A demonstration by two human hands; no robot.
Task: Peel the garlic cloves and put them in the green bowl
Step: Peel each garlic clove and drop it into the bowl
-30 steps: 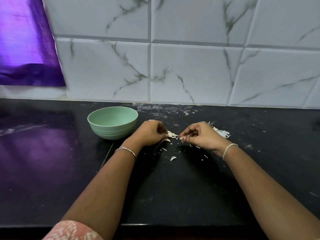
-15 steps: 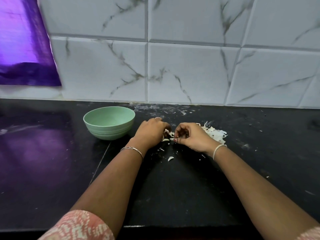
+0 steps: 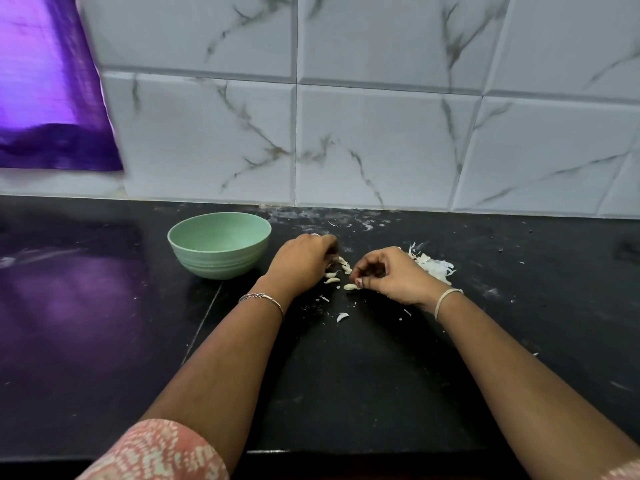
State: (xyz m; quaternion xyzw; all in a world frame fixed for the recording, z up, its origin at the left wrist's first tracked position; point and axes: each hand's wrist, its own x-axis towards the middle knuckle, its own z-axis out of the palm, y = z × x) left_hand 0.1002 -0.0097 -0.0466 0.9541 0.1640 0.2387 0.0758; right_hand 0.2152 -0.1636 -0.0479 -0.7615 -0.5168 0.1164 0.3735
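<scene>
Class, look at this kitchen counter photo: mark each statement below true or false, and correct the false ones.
1. The green bowl stands on the black counter, left of the left hand. True.
2. Garlic cloves lie between the left hand and the right hand. True.
3. The peel pile lies left of the bowl. False: the peel pile lies to the right of the right hand.
4. Cloves are heaped above the bowl's rim. False: none show there.
</scene>
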